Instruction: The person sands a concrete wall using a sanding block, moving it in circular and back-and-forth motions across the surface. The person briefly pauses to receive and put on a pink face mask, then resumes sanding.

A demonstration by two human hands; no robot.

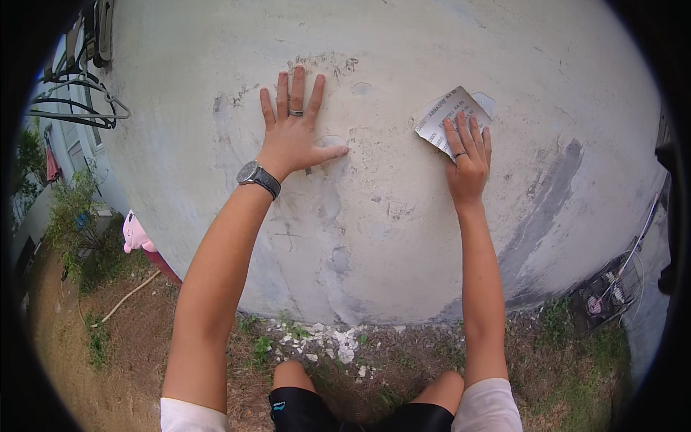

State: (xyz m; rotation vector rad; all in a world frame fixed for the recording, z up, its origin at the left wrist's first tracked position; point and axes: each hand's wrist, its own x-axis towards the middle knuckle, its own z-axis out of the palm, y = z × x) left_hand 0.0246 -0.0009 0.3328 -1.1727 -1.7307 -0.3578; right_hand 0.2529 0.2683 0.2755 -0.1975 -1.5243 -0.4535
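Observation:
A weathered, pale painted wall [388, 259] fills most of the head view, with peeled spots, cracks and grey patches. My left hand [294, 127] lies against it with the fingers spread, holding nothing; a ring and a wristwatch [258, 178] are on that side. To the right, my right hand [468, 154] presses a sheet of sandpaper [440, 116] to the wall under its fingers. The sheet's printed backing faces me, and its grit side is hidden. Just past its upper right edge shows a bare, lighter patch [485, 103] where paint has come off.
White paint flakes [345, 345] litter the grass and soil at the wall's foot. Clothes hangers [81, 100] hang at upper left, above a shrub [75, 216]. A pink plush-like object [136, 232] peeks from behind the wall's left edge. A wire basket [604, 297] stands at lower right.

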